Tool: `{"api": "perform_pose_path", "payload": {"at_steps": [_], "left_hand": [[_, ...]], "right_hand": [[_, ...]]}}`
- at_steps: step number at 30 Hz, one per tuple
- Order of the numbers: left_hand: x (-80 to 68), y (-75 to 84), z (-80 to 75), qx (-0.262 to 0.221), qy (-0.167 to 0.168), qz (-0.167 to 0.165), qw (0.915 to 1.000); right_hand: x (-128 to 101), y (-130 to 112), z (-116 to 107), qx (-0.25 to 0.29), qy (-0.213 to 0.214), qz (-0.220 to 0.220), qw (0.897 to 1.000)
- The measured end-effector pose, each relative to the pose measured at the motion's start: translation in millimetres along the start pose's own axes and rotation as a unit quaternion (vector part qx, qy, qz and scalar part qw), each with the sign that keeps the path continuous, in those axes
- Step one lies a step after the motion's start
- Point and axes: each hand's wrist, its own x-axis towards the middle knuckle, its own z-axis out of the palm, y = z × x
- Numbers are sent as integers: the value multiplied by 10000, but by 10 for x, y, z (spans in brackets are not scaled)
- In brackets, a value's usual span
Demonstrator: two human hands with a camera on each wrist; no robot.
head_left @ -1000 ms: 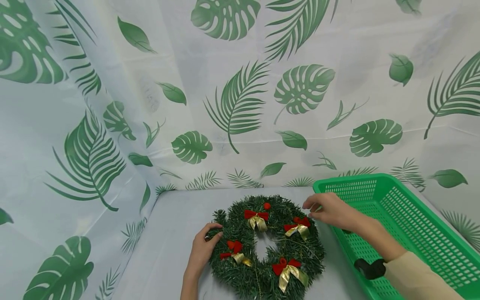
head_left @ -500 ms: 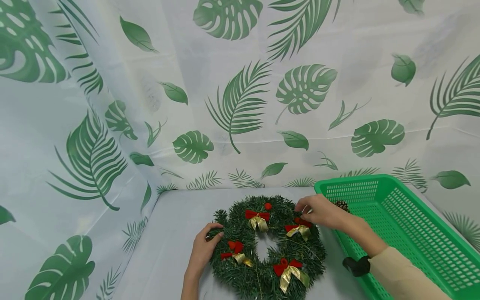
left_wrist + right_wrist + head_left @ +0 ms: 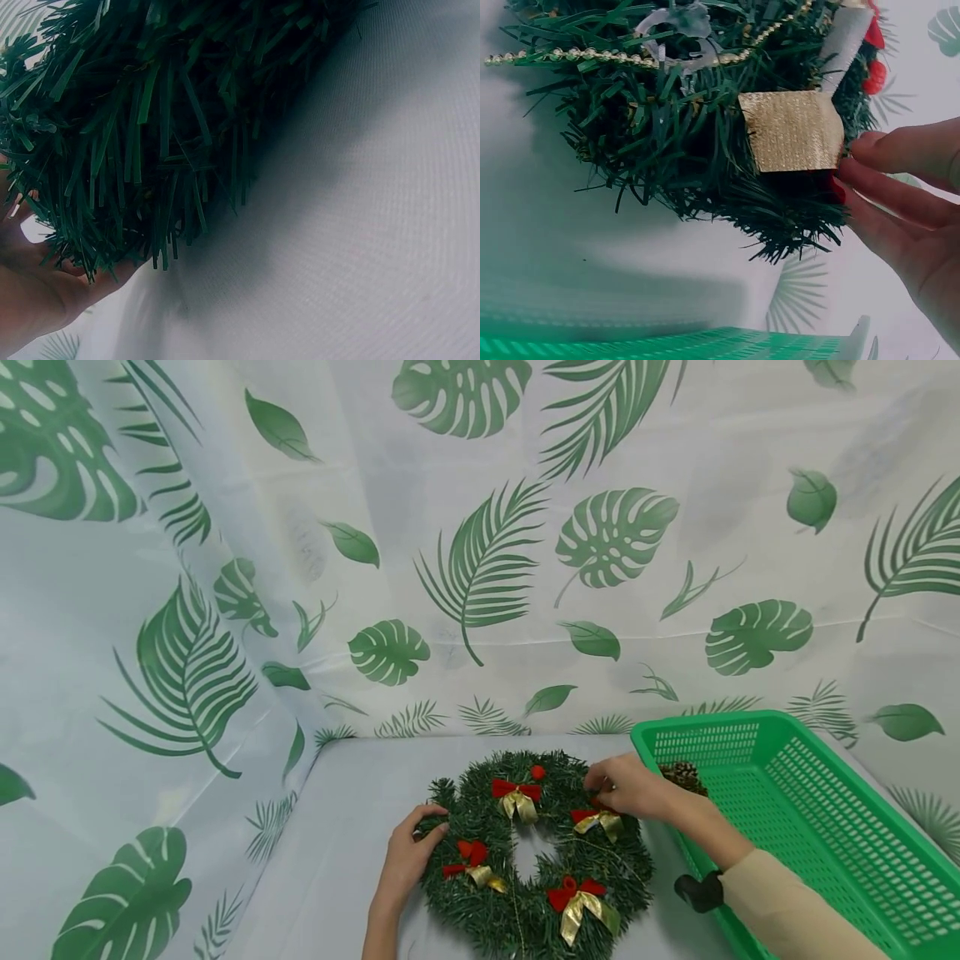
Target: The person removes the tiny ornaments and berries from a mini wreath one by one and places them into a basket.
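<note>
A green Christmas wreath with red and gold bows lies on the white-covered table. At its left edge my left hand grips the greenery between thumb and fingers; the left wrist view shows the fingers reaching under the needles. My right hand is at the wreath's upper right, with thumb and fingertips pinched in at the edge, right behind a bow. In the right wrist view, the fingertips meet a red part of that bow beside its gold ribbon. The needles and ribbon partly hide them.
A green plastic basket stands on the right, under my right forearm. Pine cones sit at its left side. A white sheet with green leaf prints hangs behind and to the left.
My right hand has moved left from beside the basket onto the wreath's upper right edge, uncovering the pine cones. The left hand stays on the wreath.
</note>
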Motion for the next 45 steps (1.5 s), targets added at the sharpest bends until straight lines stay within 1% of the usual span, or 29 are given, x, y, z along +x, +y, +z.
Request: {"api": "perform_pose_path", "payload": {"at_steps": [5,10,15,25,30,36,45], "left_hand": [[-6,6,-2,-42,16,-24,10000],[-6,6,-4,-22,30,-31,10000],[3,-10,-3,8,-15,-44,10000],[13,-16,0,61,-39,-37,10000],[9,-11,-6,91,-20,-41,9999],[-4,-8,1,77,-48,-53,9999],[7,3,6,56,-14,-118,9999]], "right_hand": [[38,-6,31,-227,-60,-5,9997],[54,-13,54,-377,-144,-185,9990],[64,0,85,-313,-191,-220,9991],[66,-21,113,-547,-232,39,9982],[61,-50,121,-705,-115,4,9974],[28,-47,110,-671,64,39,9977],[42,-25,25,-739,160,-177,9970]]}}
